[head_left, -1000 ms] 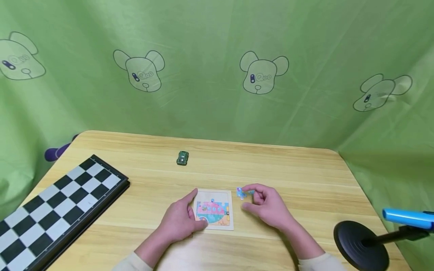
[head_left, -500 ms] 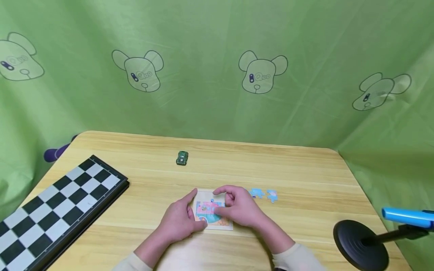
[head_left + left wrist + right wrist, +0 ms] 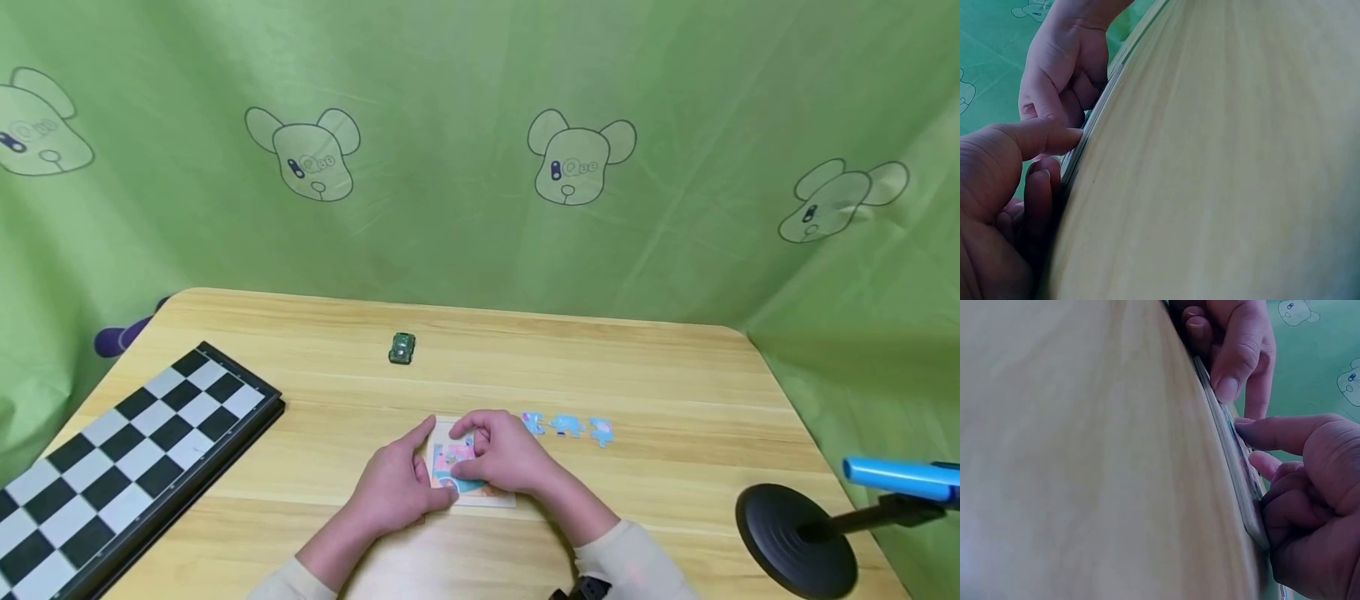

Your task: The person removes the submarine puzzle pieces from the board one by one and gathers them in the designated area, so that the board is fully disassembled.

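A small jigsaw puzzle board [image 3: 486, 502] with a pale frame and a pink and teal picture lies on the table in the head view. My left hand [image 3: 392, 487] grips its left side, index finger at the upper corner and thumb over the lower edge. Over the board, my right hand [image 3: 504, 452] touches the picture with thumb and index fingertips apart, covering much of it. The right wrist view shows the thumb [image 3: 1250, 430] on the board's face. Whether a piece sits under these fingertips is hidden. Several blue puzzle pieces [image 3: 567, 425] lie to the right.
A folded chessboard [image 3: 161, 454] takes up the table's left side. A dark green toy car [image 3: 402, 348] sits further back. At the right stands a black round base [image 3: 795, 537] with a blue-topped arm [image 3: 896, 479]. A green curtain [image 3: 450, 250] hangs behind the wooden table [image 3: 637, 375].
My right hand has moved left from beside the loose blue pieces onto the puzzle board, uncovering those pieces. My left hand has stayed on the board's left side.
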Demonstrator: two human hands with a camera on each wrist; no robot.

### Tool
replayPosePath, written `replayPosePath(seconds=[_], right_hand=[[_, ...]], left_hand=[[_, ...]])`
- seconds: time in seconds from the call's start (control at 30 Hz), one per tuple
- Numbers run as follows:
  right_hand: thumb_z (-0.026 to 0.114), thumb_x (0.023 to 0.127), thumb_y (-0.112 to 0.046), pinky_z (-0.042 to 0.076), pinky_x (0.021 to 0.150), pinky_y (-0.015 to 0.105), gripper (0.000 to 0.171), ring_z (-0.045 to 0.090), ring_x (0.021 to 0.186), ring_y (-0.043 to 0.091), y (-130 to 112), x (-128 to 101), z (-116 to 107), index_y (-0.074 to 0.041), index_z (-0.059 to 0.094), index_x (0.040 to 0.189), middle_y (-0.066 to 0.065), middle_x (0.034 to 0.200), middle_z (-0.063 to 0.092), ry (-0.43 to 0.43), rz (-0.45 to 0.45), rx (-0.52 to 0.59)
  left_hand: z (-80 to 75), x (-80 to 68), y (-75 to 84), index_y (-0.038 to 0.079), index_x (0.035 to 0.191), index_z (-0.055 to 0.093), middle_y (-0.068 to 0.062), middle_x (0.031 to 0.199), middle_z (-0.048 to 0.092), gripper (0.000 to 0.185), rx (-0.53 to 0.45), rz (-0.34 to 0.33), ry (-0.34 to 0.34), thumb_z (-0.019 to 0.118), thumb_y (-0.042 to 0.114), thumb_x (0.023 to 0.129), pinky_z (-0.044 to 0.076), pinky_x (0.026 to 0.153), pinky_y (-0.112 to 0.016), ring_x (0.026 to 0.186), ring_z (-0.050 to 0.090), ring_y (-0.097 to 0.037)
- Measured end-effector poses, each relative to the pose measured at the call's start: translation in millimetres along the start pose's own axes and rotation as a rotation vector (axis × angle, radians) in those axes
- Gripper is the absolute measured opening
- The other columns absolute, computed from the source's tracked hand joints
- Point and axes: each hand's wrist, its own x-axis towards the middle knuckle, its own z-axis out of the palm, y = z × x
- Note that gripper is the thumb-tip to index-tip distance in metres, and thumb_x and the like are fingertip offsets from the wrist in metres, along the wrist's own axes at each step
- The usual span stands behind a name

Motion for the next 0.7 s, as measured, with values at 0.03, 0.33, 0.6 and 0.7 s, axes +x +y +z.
replayPosePath(seconds=[0.03,0.33,0.6,0.7], right_hand=[[0.085,0.077,-0.008,0.033,0.047,0.023,0.034,0.036,0.045,0.009,0.3,0.2,0.1,-0.008,0.069,0.108,-0.004,0.054,0.041,-0.001,-0.001,-0.003],[0.084,0.078,-0.004,0.035,0.049,0.023,0.026,0.036,0.045,0.009,0.9,1.9,1.7,-0.010,0.071,0.101,-0.004,0.053,0.040,-0.017,0.011,-0.013],[0.082,0.078,0.002,0.038,0.055,0.026,0.027,0.037,0.048,0.011,-0.1,3.3,3.8,-0.007,0.068,0.099,-0.003,0.055,0.040,-0.023,0.001,-0.016],[0.082,0.078,0.003,0.038,0.055,0.026,0.028,0.037,0.049,0.011,-1.4,2.2,4.0,-0.007,0.066,0.099,-0.002,0.056,0.040,-0.017,-0.006,-0.006]], left_hand=[[-0.2,-0.2,0.1,-0.003,0.152,0.036,0.002,0.061,0.055,0.099,0.000,-0.001,0.001,0.086,0.019,0.070,0.042,0.042,-0.027,0.048,0.051,-0.013],[0.3,-0.1,-0.4,-0.003,0.152,0.036,0.003,0.061,0.054,0.099,0.014,0.000,0.009,0.086,0.020,0.069,0.040,0.043,-0.026,0.049,0.050,-0.012],[-0.1,0.4,-1.0,-0.003,0.151,0.037,0.003,0.061,0.054,0.100,0.010,0.013,0.011,0.088,0.019,0.068,0.039,0.044,-0.027,0.049,0.049,-0.011],[-0.3,0.5,-0.9,-0.003,0.152,0.037,0.003,0.060,0.054,0.100,0.005,0.017,0.011,0.087,0.019,0.068,0.039,0.044,-0.027,0.049,0.049,-0.011]])
